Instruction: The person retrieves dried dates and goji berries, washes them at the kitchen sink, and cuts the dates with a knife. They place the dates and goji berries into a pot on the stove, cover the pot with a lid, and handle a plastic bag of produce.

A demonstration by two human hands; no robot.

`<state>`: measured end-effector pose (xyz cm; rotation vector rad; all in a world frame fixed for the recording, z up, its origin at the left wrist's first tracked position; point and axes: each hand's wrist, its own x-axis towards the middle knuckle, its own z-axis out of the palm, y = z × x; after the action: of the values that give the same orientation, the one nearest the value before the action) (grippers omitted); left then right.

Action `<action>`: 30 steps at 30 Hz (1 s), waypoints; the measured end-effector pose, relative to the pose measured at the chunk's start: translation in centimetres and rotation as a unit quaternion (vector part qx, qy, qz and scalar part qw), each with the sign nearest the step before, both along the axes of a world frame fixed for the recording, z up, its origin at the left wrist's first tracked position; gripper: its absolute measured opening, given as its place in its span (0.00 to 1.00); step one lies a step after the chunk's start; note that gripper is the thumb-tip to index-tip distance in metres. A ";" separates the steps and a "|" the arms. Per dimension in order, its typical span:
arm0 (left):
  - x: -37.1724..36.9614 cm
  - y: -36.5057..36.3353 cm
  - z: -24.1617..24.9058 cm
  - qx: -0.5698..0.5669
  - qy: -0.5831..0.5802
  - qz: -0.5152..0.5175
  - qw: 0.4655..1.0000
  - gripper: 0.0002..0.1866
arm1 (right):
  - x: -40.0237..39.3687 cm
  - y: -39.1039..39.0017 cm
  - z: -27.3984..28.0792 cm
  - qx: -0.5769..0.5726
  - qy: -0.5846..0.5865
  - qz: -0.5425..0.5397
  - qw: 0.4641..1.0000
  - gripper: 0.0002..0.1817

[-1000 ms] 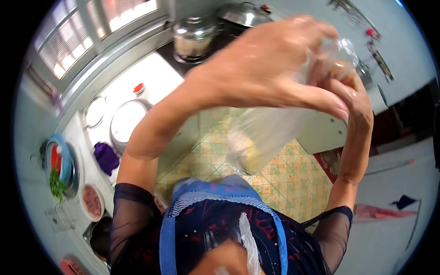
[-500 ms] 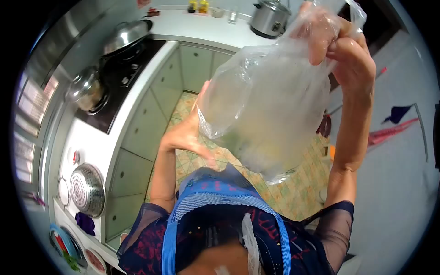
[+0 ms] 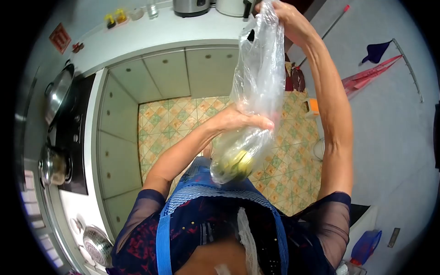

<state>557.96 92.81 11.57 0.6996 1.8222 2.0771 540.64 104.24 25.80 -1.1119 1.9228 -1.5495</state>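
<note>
A clear plastic bag (image 3: 259,73) hangs in front of me, stretched long and narrow. My right hand (image 3: 286,16) is closed around its gathered top, up near the counter's edge in view. Lower down, my left hand (image 3: 245,120) wraps round the bag's middle, its thumb lying across the plastic. Below that grip, something yellow-green (image 3: 240,162) shows through the bulging bottom of the bag; its kind is blurred by the plastic. The bag's bottom hangs before my blue apron (image 3: 229,195).
On the back counter (image 3: 151,39) stand a rice cooker (image 3: 191,7), a white pot (image 3: 231,6) and small bottles (image 3: 120,16). At left, a wok (image 3: 59,94) and a steel pot (image 3: 54,165) sit by the black stove (image 3: 78,137). A steel colander (image 3: 97,246) lies lower left.
The wide, puffed-out bag is now drawn narrow. My left hand has moved from its side to close round its middle. My view has turned rightward.
</note>
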 end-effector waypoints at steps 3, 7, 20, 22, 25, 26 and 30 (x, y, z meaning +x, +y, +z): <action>-5.4 0.4 -1.7 -0.012 -0.057 0.063 0.996 0.33 | -3.7 6.4 -1.6 0.046 0.053 -0.086 0.994 0.35; -14.5 1.5 -2.1 -0.090 0.072 0.153 0.982 0.30 | -8.2 16.5 -6.3 -0.052 -0.012 -0.112 0.992 0.53; -39.7 20.2 3.1 -0.393 0.236 -0.027 0.888 0.33 | -18.3 24.3 -18.6 -0.064 -0.023 -0.356 0.932 0.21; -43.5 21.8 4.4 -0.366 0.264 -0.015 0.892 0.41 | -22.1 26.8 -17.5 -0.058 -0.010 -0.334 0.941 0.16; -49.3 23.2 4.0 -0.244 0.080 -0.117 0.959 0.53 | -25.5 30.4 -16.6 -0.099 -0.108 -0.351 0.925 0.13; -51.6 24.0 3.3 -0.242 0.084 -0.108 0.961 0.53 | -27.7 31.7 -16.0 -0.097 -0.102 -0.344 0.928 0.13; -56.7 27.0 1.9 -0.198 0.104 -0.181 0.958 0.61 | -34.8 35.8 -15.9 -0.033 -0.139 -0.313 0.939 0.15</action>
<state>501.30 119.78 13.46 1.0686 1.9577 1.3987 505.89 140.06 9.92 -0.2619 2.1403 -1.9694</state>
